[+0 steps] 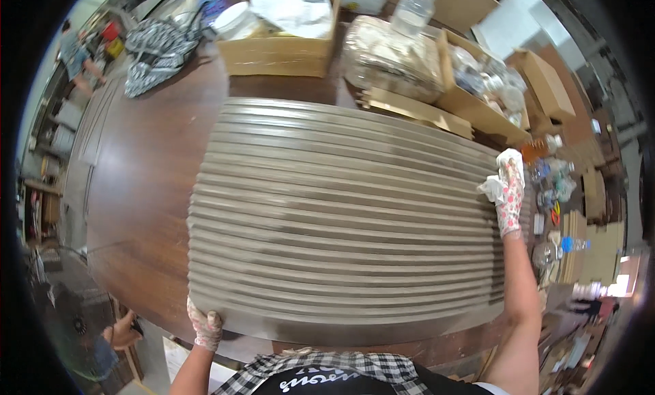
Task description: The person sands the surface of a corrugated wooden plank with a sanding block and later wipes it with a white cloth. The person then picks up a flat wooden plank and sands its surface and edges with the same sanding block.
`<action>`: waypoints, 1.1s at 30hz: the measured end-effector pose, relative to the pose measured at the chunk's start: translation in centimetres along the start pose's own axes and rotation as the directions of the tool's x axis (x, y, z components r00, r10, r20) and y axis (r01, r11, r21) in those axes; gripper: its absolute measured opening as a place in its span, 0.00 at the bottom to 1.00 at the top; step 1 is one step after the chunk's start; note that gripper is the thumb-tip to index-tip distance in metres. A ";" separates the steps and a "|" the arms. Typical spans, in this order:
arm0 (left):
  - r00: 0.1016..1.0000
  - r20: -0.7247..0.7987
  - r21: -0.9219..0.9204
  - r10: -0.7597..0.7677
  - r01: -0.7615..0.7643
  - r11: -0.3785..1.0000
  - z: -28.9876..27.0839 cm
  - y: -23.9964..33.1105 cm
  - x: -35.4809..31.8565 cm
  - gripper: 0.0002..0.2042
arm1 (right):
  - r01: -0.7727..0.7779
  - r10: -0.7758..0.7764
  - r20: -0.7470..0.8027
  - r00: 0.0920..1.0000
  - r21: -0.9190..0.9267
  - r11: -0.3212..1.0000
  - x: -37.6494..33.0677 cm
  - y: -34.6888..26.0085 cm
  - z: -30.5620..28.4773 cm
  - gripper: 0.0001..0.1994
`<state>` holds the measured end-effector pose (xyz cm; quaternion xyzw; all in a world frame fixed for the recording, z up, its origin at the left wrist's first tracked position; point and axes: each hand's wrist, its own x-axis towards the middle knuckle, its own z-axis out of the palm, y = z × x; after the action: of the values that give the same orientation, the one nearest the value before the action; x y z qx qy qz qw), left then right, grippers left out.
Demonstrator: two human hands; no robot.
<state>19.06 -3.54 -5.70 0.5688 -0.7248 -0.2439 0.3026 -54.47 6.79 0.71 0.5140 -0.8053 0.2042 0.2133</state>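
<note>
A large grey-brown ridged panel lies flat on a dark brown table, its ridges running from left to right. At its near left corner, my left hand, in a patterned glove, grips the edge between thumb and fingers. My right arm reaches far out to the panel's right end. There my right hand, in a white glove with pink and red print, is closed on a crumpled white cloth, which rests against the ridges. Part of the cloth is hidden by the fingers.
Beyond the panel stand a cardboard box, a plastic-wrapped bundle and a carton of clear plastic items. Bottles, one with orange liquid, line the right side. Grey patterned fabric lies far left. Other people are in the background.
</note>
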 end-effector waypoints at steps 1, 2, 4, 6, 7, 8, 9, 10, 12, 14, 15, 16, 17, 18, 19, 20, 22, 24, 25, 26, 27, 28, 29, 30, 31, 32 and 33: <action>1.000 -0.008 -0.018 -0.015 0.014 1.000 0.8 0.5 0.0 0.45 | -0.207 0.190 0.093 0.977 0.240 0.949 -0.3 0.3 1.2 0.23; 1.000 0.020 -0.041 -0.014 0.014 0.999 0.9 1.0 0.3 0.45 | -0.367 0.315 0.189 0.930 0.515 0.775 -0.3 -0.9 3.1 0.24; 0.999 0.052 -0.084 -0.003 0.007 0.996 0.5 1.2 0.6 0.45 | -0.248 0.106 0.472 0.875 0.251 0.935 1.9 -7.9 6.2 0.25; 0.999 0.044 -0.076 -0.009 0.013 0.997 -0.7 1.7 0.6 0.44 | 0.268 -0.190 0.435 0.880 -0.126 0.955 3.9 -21.5 5.9 0.29; 0.998 0.061 -0.100 0.005 0.001 0.995 -0.5 2.2 0.9 0.43 | 0.294 -0.284 0.120 0.951 -0.074 0.953 4.3 -27.9 4.9 0.32; 0.996 0.082 -0.121 0.028 -0.018 0.993 -0.1 3.1 1.5 0.41 | 0.331 -0.333 0.024 0.943 0.066 0.941 5.0 -31.2 5.7 0.34; 0.996 0.077 -0.152 0.047 -0.035 0.988 0.0 3.1 1.8 0.41 | 0.375 -0.366 -0.083 0.927 0.211 0.902 5.8 -34.5 6.9 0.37; 0.997 0.058 -0.144 0.052 -0.043 0.989 -0.1 2.6 1.5 0.40 | 0.303 -0.348 0.064 0.935 0.366 0.880 6.7 -39.6 6.1 0.39; 0.997 0.025 -0.110 0.076 -0.073 0.991 -0.1 2.6 1.1 0.39 | 0.367 -0.353 -0.100 0.930 0.279 0.887 8.0 -46.7 7.7 0.41; 0.995 0.034 -0.145 0.093 -0.087 0.986 0.5 3.0 1.5 0.39 | 0.438 -0.468 -0.028 0.883 0.410 0.800 9.1 -51.5 9.3 0.32; 0.996 0.049 -0.147 0.079 -0.071 0.987 0.5 3.1 1.4 0.40 | 0.358 -0.531 0.116 0.839 0.618 0.700 10.3 -53.5 8.8 0.26; 0.997 0.027 -0.156 0.066 -0.061 0.986 0.9 3.0 1.2 0.40 | 0.096 -0.516 0.240 0.822 0.835 0.542 11.1 -55.1 8.4 0.21; 0.996 0.021 -0.166 0.085 -0.081 0.983 1.2 3.0 1.2 0.40 | -0.197 -0.532 0.351 0.771 0.925 0.325 11.9 -56.2 8.4 0.19; 0.996 0.029 -0.178 0.087 -0.080 0.981 1.6 3.1 1.4 0.41 | -0.405 -0.477 0.375 0.795 0.913 0.043 11.9 -56.8 8.9 0.20; 0.996 0.040 -0.186 0.085 -0.076 0.980 1.8 2.9 1.6 0.41 | -0.546 -0.433 0.409 0.803 0.795 -0.262 11.4 -56.9 9.4 0.22; 0.998 0.028 -0.175 0.057 -0.052 0.983 1.6 1.8 1.0 0.41 | -0.420 -0.397 0.349 0.849 0.901 -0.106 10.9 -56.8 5.8 0.22; 0.998 0.015 -0.182 0.069 -0.065 0.981 1.5 1.8 1.1 0.41 | -0.198 -0.424 0.132 0.896 0.974 -0.114 9.7 -52.5 1.6 0.21; 0.996 -0.011 -0.132 0.083 -0.084 0.988 1.0 2.0 1.1 0.39 | 0.072 -0.407 -0.106 0.907 0.992 -0.099 7.6 -44.5 -1.2 0.17; 0.999 0.000 -0.115 0.054 -0.054 0.992 0.7 1.9 1.1 0.39 | 0.137 -0.406 -0.071 0.911 0.981 0.136 6.8 -40.6 -5.1 0.19; 0.995 0.014 -0.112 0.102 -0.100 0.989 0.7 2.0 1.4 0.38 | 0.242 -0.418 -0.090 0.904 0.914 0.327 5.9 -35.2 -6.3 0.22; 0.992 0.020 -0.091 0.127 -0.125 0.988 0.4 1.6 1.4 0.37 | -0.017 -0.252 0.148 0.956 0.888 0.459 3.7 -31.9 -8.2 0.22; 0.991 0.021 -0.086 0.130 -0.128 0.988 0.1 1.9 1.5 0.36 | -0.429 0.109 0.419 0.901 0.833 0.348 1.4 -29.5 -8.8 0.21; 0.990 0.023 -0.091 0.141 -0.138 0.986 0.1 2.4 1.8 0.36 | -0.098 -0.115 0.224 0.968 0.757 0.646 -0.4 -23.8 -8.2 0.20; 0.989 0.001 -0.108 0.149 -0.148 0.983 0.3 2.7 1.9 0.36 | 0.034 -0.170 0.225 0.959 0.507 0.861 -3.2 -19.8 -7.4 0.20; 0.986 -0.024 -0.132 0.165 -0.166 0.977 0.6 3.3 2.4 0.35 | 0.186 -0.229 0.232 0.945 0.193 0.963 -5.4 -18.0 -6.7 0.21; 0.988 0.001 -0.230 0.154 -0.150 0.962 0.4 4.9 3.5 0.36 | 0.121 -0.157 0.256 0.954 0.152 0.981 -6.3 -18.2 -5.5 0.22; 0.989 0.019 -0.327 0.145 -0.131 0.936 0.3 6.3 4.2 0.36 | 0.062 -0.090 0.276 0.957 0.108 0.992 -6.6 -18.5 -4.4 0.23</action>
<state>13.86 -6.20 -0.87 0.4536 -0.7190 -0.3505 0.3929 -34.49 6.89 2.70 0.5780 -0.7961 0.1604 0.0795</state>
